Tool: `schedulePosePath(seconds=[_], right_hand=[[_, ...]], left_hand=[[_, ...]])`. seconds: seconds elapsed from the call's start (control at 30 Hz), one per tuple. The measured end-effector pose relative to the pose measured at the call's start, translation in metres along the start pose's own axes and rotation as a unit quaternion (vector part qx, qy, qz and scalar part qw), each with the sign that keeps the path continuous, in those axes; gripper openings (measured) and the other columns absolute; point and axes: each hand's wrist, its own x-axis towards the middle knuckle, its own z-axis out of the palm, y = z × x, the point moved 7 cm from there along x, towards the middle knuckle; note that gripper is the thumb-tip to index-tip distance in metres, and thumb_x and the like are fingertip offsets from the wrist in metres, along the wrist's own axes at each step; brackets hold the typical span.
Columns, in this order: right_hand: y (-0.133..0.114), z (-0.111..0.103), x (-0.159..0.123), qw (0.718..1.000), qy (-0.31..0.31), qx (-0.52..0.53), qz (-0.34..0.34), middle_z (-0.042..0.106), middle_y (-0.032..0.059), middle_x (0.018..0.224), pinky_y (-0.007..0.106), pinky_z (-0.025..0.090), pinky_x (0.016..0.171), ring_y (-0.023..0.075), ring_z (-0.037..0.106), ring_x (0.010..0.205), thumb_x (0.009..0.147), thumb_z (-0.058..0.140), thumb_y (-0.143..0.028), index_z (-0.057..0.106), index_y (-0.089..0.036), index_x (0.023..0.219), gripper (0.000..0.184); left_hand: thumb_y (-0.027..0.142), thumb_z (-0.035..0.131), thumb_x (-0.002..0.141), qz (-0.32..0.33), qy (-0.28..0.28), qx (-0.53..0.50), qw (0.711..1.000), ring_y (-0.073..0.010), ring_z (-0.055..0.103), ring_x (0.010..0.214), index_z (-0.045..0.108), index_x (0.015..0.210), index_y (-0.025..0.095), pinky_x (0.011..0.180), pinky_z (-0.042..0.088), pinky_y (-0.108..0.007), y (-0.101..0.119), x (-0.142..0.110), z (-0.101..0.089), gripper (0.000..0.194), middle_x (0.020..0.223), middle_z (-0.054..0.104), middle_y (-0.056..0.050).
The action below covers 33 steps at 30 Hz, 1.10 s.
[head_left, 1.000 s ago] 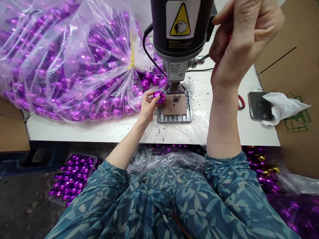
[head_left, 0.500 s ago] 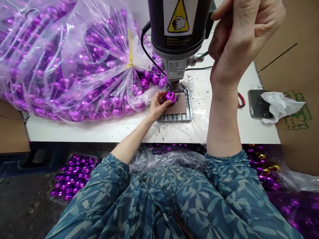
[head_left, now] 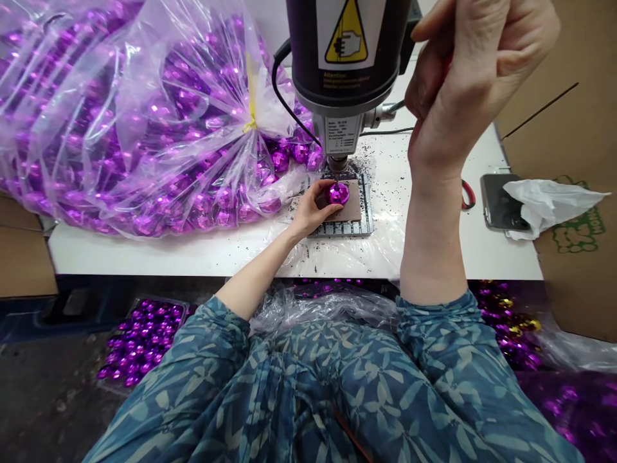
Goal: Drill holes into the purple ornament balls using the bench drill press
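- Holding 1 purple ball (head_left: pixel 338 193) between left hand's (head_left: pixel 311 209) thumb and curved fingers, parted only to its width, over the board (head_left: pixel 351 211) under the drill (head_left: pixel 347 93).
- Curled with right hand (head_left: pixel 470 71) around a lever (head_left: pixel 397 106) right of the drill, mostly hidden.
- Left of the drill, 1 tied clear bag (head_left: pixel 272 119) packed with more balls (head_left: pixel 279 161).
- Lower and left of the drill, 1 clear tray (head_left: pixel 183 313) full of purple pieces (head_left: pixel 142 341).

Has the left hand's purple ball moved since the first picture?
Yes: the ball moved right, from the left edge of the brown board to about its middle.
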Motion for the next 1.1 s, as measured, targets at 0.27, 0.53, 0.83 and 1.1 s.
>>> schedulePosePath(seconds=[0.27,0.53,0.83,1.1], right_hand=[[-0.009,-0.013,-0.031,0.995,0.02,-0.026,-0.098,0.06,-0.0121,0.06,0.004,0.027,0.048,-0.0103,0.042,0.045,0.093,0.059,-0.041,0.072,-0.019,0.073,0.032],[-0.009,-0.02,-0.045,0.994,0.033,-0.062,-0.082,0.047,-0.0091,0.051,0.008,0.031,0.05,-0.0081,0.042,0.044,0.094,0.056,-0.049,0.071,-0.018,0.074,0.039],[0.002,-0.029,-0.056,0.996,0.038,-0.058,-0.058,0.035,-0.0069,0.045,0.018,0.028,0.045,-0.0031,0.032,0.039,0.092,0.059,-0.059,0.049,-0.017,0.06,0.054],[0.017,-0.043,-0.07,0.993,0.06,-0.054,-0.09,0.02,-0.0053,0.04,0.021,0.034,0.044,0.0008,0.03,0.038,0.091,0.06,-0.06,0.052,-0.02,0.059,0.052]], left_hand=[[0.041,0.088,0.077,0.005,-0.001,-0.002,1.0,-0.0298,0.067,0.123,0.061,0.124,0.024,0.113,0.052,-0.05,0.003,-0.002,0.0,0.057,0.129,0.069,-0.011],[0.039,0.091,0.075,-0.016,0.003,-0.018,1.0,-0.03,0.066,0.126,0.062,0.123,0.026,0.118,0.049,-0.052,-0.002,-0.001,0.001,0.057,0.127,0.069,-0.009],[0.046,0.091,0.075,-0.009,0.009,-0.042,0.999,-0.0291,0.069,0.122,0.062,0.121,0.026,0.116,0.051,-0.052,-0.001,-0.003,0.002,0.057,0.127,0.071,-0.01],[0.048,0.09,0.077,0.004,0.012,-0.035,0.999,-0.0288,0.069,0.122,0.061,0.122,0.024,0.113,0.054,-0.049,-0.001,-0.004,0.002,0.058,0.128,0.071,-0.011]])
